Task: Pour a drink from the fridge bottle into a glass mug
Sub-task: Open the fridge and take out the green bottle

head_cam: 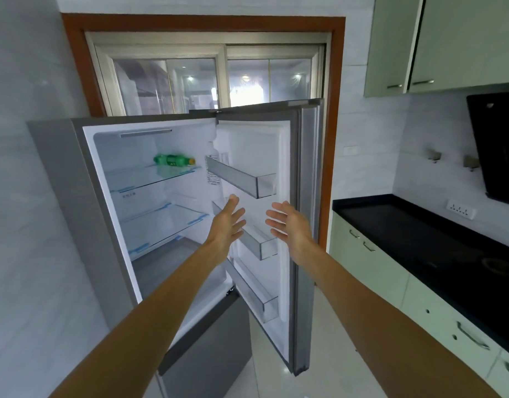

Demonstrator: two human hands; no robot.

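before the open fridge [109, 196], both hands' grip wide, empty: left hand [227, 222], right hand [290, 225]

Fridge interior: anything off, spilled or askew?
Only the green bottle: it lies on its side on the top glass shelf, not upright. No spill visible. Door bins look empty. Both hands are open.

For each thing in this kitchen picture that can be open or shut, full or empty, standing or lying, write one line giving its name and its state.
Fridge door: swung open.
Green bottle: lying on its side on the top glass shelf, cap on.
Door bins: empty.
Lower glass shelves: bare.
Left hand: open, fingers spread, holding nothing.
Right hand: open, holding nothing.
Wall cupboards: shut.
Glass mug: not in view.
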